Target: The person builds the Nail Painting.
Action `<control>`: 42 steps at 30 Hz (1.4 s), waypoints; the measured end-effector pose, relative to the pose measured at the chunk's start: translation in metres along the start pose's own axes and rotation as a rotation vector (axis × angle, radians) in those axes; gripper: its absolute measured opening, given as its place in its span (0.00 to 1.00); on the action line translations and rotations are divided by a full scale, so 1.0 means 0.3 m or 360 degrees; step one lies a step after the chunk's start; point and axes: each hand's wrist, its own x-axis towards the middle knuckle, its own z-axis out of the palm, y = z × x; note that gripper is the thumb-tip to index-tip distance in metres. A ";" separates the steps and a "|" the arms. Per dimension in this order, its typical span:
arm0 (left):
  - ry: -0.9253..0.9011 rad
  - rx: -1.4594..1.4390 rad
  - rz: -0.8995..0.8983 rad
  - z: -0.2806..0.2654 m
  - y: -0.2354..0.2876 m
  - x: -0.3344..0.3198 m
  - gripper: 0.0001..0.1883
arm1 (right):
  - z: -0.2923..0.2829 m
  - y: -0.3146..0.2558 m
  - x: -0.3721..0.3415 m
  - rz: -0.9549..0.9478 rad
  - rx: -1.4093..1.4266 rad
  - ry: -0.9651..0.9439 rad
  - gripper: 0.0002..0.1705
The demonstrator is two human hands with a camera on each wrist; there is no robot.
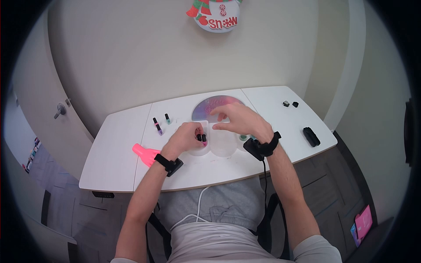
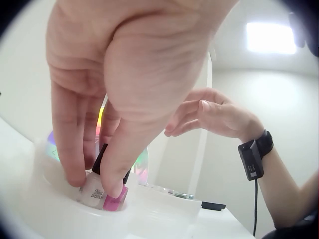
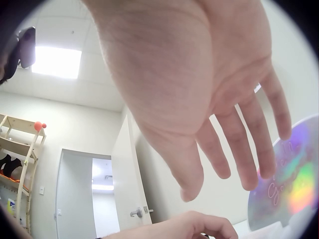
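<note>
My left hand (image 1: 183, 140) reaches into the left compartment of a white organizer (image 1: 223, 150), with fingers and thumb around two nail polish bottles. One is a pale bottle (image 2: 92, 192) lettered "Nail polish"; the other is a pink bottle (image 2: 116, 198), partly covered by the thumb. Both have black caps. My right hand (image 1: 240, 119) hovers over the organizer's right side, holding nothing, its fingers loosely extended. Behind the compartments stands an iridescent rounded back panel (image 1: 202, 110) with raised lettering. Green items (image 1: 243, 137) sit at the organizer's right, partly hidden by the right wrist.
Left of the organizer stand a pink bottle (image 1: 155, 121), a purple bottle (image 1: 159, 130) and a green bottle (image 1: 167, 119). A bright pink model hand (image 1: 143, 151) lies nearer the front edge. On the right are a black case (image 1: 311, 136) and small dark pieces (image 1: 295, 104).
</note>
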 end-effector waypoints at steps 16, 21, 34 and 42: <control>0.0021 0.0250 0.0106 0.035 0.010 0.001 0.18 | -0.001 0.008 -0.002 -0.0037 -0.0023 -0.0121 0.31; -0.0015 0.0114 -0.0008 -0.066 0.021 -0.008 0.20 | -0.006 0.006 -0.003 -0.0065 -0.0027 -0.0149 0.32; 0.0341 0.0611 -0.0551 -0.184 -0.479 -0.036 0.19 | -0.009 -0.003 -0.005 -0.0036 -0.0003 -0.0162 0.33; 0.0245 0.0408 -0.0582 -0.256 -0.281 -0.041 0.06 | -0.003 0.008 -0.005 -0.0081 -0.0005 -0.0164 0.34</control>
